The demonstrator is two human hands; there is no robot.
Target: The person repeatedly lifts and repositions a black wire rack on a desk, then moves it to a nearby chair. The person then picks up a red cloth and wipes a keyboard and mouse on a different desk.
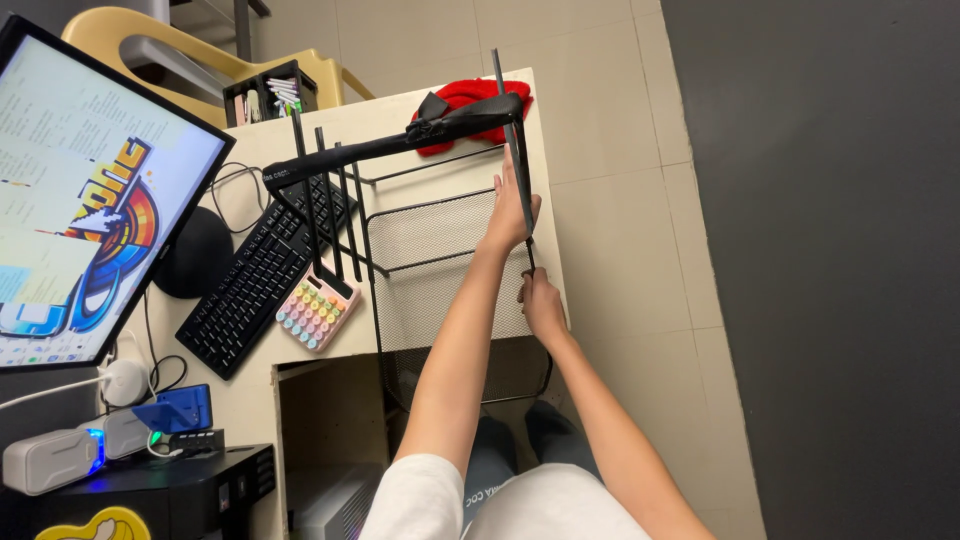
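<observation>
Beside rack (440,250): keyboard (262,270), calculator (317,311), red cloth (470,100).

One head-worn camera looks steeply down from above the person, close over both forearms; the desk (440,110) fills the frame's left, tiled floor (620,150) the right.

keyboard (255,285) left of rack (440,260)
</observation>
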